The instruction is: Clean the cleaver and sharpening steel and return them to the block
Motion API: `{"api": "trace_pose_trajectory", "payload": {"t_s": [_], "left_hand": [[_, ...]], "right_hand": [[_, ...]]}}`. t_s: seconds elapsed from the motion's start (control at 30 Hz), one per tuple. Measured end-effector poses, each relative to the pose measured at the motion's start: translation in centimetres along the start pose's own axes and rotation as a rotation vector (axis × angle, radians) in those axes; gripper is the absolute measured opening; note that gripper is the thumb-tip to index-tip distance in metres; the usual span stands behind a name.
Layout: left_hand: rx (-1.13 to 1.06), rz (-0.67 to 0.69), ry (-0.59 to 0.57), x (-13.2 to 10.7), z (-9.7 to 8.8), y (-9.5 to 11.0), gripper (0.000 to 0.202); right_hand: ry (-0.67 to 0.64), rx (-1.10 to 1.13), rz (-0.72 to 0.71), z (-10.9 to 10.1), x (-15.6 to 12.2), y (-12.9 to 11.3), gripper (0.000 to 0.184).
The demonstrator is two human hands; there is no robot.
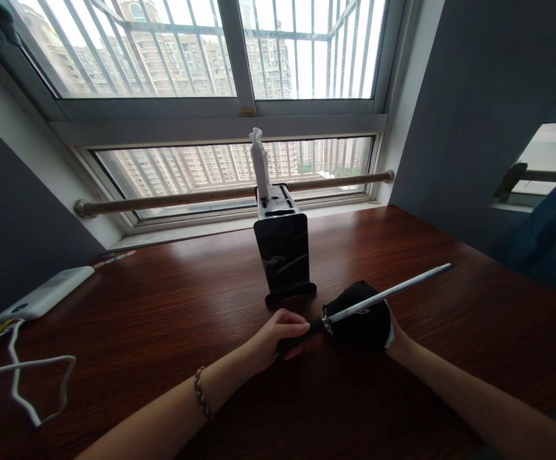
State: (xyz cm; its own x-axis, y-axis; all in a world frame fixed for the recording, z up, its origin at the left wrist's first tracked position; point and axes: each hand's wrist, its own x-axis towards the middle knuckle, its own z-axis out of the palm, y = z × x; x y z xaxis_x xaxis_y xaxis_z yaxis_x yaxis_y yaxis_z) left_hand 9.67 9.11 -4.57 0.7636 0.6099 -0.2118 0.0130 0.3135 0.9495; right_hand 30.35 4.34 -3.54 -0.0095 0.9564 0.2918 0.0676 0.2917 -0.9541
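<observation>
My left hand [287, 329] is closed round the black handle of a sharpening steel [402, 286], whose long thin silver rod slants up to the right. A metal collar shows where handle and rod meet. Behind the rod, a black cloth [359, 326] with a small pale mark covers most of my right hand [397, 338]. Only the wrist side of that hand shows, beside a white edge of the cloth; its fingers are hidden, but the cloth is bunched over them against the rod. Just beyond both hands stands a black knife block [285, 252] with slots in its top.
A rolled white tissue-like piece [259, 163] stands upright from the block. On the left of the brown wooden table [186, 287] lie a white phone [48, 294] and a white cable [16, 367]. A window with a rail [186, 201] borders the far side.
</observation>
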Motion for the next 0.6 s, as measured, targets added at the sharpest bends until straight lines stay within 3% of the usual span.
{"api": "trace_pose_trajectory", "payload": {"t_s": [0.17, 0.3, 0.5, 0.6], "left_hand": [[-0.024, 0.149, 0.111, 0.1, 0.5, -0.8, 0.022], [0.009, 0.226, 0.193, 0.1, 1.0, -0.9, 0.019], [0.094, 0.243, 0.274, -0.1, 1.6, -0.8, 0.019], [0.129, 0.235, 0.274, 0.0, 1.7, -0.7, 0.02]], "right_hand": [[0.015, 0.274, 0.112, -0.5, 0.0, 0.7, 0.015], [0.055, 0.218, 0.129, -1.2, 0.3, 0.5, 0.021], [0.114, -0.024, -0.062, -1.1, -0.6, 0.2, 0.008], [0.111, -0.171, -0.201, -0.7, -1.0, 0.7, 0.013]]}}
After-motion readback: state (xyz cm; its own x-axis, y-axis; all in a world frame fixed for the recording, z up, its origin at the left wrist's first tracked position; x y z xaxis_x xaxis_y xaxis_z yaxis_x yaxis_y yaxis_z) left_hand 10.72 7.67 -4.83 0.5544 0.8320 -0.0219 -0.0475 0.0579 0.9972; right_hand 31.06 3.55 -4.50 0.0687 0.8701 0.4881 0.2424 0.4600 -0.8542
